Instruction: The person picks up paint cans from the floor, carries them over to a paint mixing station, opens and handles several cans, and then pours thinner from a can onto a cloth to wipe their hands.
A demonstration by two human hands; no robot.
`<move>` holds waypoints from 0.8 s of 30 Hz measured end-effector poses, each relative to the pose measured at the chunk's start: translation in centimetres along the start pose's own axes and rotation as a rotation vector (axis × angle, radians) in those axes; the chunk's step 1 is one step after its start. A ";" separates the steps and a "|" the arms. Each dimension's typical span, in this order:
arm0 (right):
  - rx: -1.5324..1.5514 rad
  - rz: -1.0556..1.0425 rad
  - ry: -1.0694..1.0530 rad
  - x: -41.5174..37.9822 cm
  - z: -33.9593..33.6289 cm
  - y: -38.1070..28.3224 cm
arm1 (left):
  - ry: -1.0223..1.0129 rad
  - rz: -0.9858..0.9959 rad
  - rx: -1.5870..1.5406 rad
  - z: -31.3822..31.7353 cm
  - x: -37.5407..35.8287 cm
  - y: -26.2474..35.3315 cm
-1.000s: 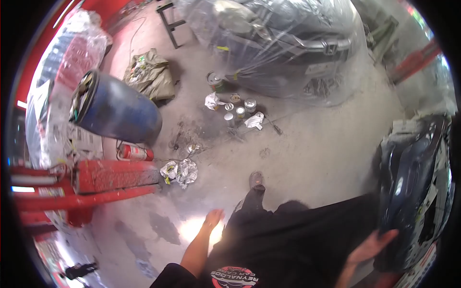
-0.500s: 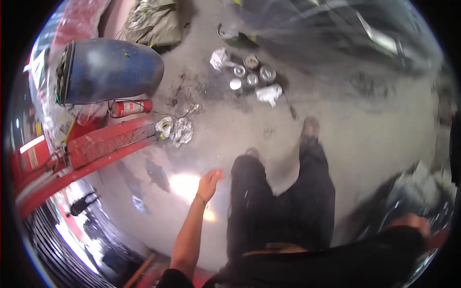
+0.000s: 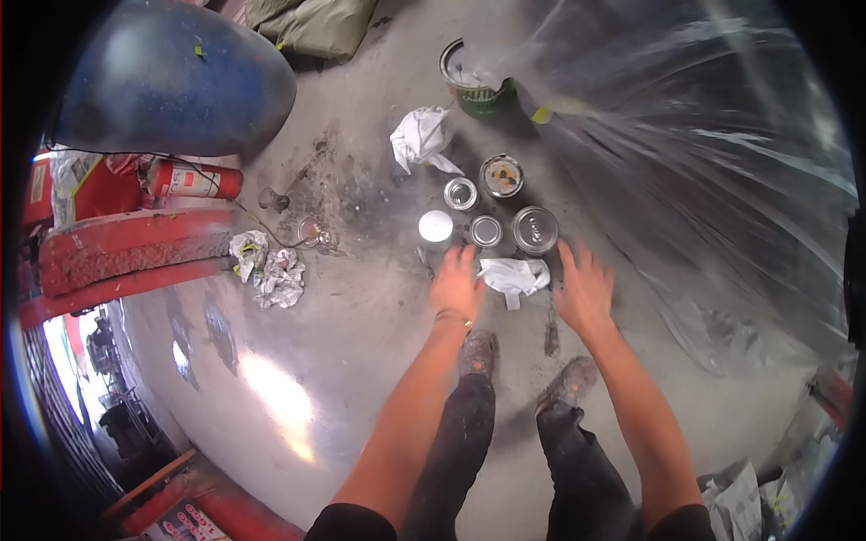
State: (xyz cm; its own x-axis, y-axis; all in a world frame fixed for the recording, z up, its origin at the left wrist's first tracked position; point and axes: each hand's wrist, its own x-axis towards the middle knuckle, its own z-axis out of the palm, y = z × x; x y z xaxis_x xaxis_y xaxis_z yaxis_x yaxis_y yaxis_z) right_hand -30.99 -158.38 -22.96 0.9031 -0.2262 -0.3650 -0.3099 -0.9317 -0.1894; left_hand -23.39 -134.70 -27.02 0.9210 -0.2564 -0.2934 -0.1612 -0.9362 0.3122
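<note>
My left hand [image 3: 458, 283], a bracelet at its wrist, reaches down with its fingers stretched out. It is just below a small silver tin [image 3: 485, 232] and left of a crumpled white cloth or paper [image 3: 516, 274]. On the other side of that white piece, my right hand [image 3: 585, 283] is open, its fingers spread near a larger lidded can [image 3: 535, 231]. Grouped with these on the floor are a white-topped round container [image 3: 436, 226], another small tin [image 3: 460, 194] and a can with an orange-and-dark stained top [image 3: 502, 176]. Neither hand holds anything.
A green bucket [image 3: 487, 101] and crumpled white paper [image 3: 420, 140] lie beyond the cans. Plastic sheeting [image 3: 667, 153] drapes at the right. To the left are a blue barrel [image 3: 180, 81], a fire extinguisher [image 3: 194, 180], a red metal beam [image 3: 135, 248] and crumpled paper [image 3: 271, 270].
The view has moved closer to the cans. Both hands have come forward from beside the body and now reach down on either side of the white cloth or paper.
</note>
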 end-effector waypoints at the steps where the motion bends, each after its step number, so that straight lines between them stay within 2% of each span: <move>1: -0.020 0.010 0.005 3.0 0.2 -1.8 | 0.044 0.042 0.031 1.1 2.4 0.9; 4: -0.121 0.008 0.026 8.5 3.8 -3.1 | 0.141 0.152 0.239 4.7 7.4 1.7; 5: -0.161 -0.001 0.041 9.9 4.7 -3.4 | 0.072 0.148 0.245 5.5 8.4 1.6; 7: -0.028 0.002 -0.118 11.6 5.1 -3.3 | -0.062 0.138 0.252 6.2 9.8 1.3; 8: 0.034 0.008 -0.202 11.6 4.9 -3.0 | -0.070 0.127 0.224 6.3 9.7 1.2; 10: 0.087 0.019 -0.161 10.6 3.7 -2.3 | -0.082 0.104 0.166 5.4 8.4 1.4; 13: 0.143 0.042 -0.041 6.7 0.2 -1.3 | -0.080 0.074 0.058 0.4 3.8 2.0; 16: 0.174 0.091 0.030 0.6 -5.9 -0.6 | -0.015 0.020 -0.107 -4.9 -4.0 1.8; 18: 0.185 0.097 0.087 -4.3 -10.0 0.1 | 0.044 -0.087 -0.163 -8.5 -11.1 1.1; 19: 0.186 0.081 0.128 -7.0 -11.9 0.6 | 0.051 -0.188 -0.254 -10.9 -15.2 0.6; 22: 0.123 0.135 0.050 -15.6 -18.3 2.2 | 0.109 -0.552 -0.451 -17.8 -29.3 -1.1; 24: 0.022 0.199 -0.029 -22.3 -22.5 3.0 | 0.306 -0.667 -0.543 -18.6 -40.0 -4.0</move>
State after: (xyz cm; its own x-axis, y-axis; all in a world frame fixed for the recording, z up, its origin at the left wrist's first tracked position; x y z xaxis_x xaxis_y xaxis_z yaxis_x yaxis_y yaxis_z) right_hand -45.39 -162.50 5.10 0.8144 -0.3967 -0.4235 -0.4883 -0.8628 -0.1308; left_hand -53.00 -116.19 0.22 0.8298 0.4447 -0.3371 0.5559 -0.6057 0.5693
